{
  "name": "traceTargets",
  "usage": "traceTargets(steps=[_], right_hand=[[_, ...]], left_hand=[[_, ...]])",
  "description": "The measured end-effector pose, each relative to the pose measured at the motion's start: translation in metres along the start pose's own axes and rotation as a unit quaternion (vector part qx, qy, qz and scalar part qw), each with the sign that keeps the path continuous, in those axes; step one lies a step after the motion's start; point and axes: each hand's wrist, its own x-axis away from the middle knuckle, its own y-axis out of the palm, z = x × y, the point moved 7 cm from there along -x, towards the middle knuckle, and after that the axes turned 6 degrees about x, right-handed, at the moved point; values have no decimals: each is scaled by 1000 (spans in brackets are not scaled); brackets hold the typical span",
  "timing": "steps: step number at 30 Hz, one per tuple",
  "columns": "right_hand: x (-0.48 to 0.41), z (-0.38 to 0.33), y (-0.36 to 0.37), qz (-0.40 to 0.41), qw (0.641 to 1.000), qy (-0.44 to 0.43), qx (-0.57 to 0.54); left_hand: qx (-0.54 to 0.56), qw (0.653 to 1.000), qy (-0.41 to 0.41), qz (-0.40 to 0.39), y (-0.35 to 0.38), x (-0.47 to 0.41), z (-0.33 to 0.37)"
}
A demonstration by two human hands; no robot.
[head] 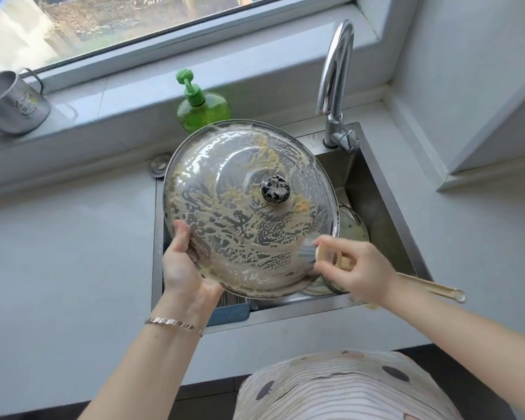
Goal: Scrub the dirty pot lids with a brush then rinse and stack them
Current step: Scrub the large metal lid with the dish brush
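A large steel pot lid [243, 213] with a black knob [275, 189] is held tilted over the sink, smeared with yellowish suds. My left hand [184, 265] grips its lower left rim, thumb on top. My right hand [356, 268] holds a long-handled wooden brush [319, 253]; its blurred bristles touch the lid's lower right edge, and the handle sticks out to the right. A second lid [353, 227] lies in the sink, mostly hidden behind the big one.
The steel sink [385, 207] sits in a grey counter, with a chrome tap [335, 74] at its back right. A green soap pump bottle [202, 107] stands behind the lid. A metal mug [12, 101] is on the window ledge at left. A blue item [229, 313] lies at the sink's front.
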Motion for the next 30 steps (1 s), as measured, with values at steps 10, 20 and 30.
traceTargets(steps=[10, 20, 30], right_hand=[[-31, -7, -16, 21, 999, 34, 15], [-50, 17, -35, 35, 994, 99, -43], [-63, 40, -41, 79, 978, 170, -96]], left_hand=[[-2, 1000, 2, 2, 3, 1, 0], [-26, 999, -19, 2, -8, 1, -5], [-56, 998, -32, 3, -11, 0, -9]])
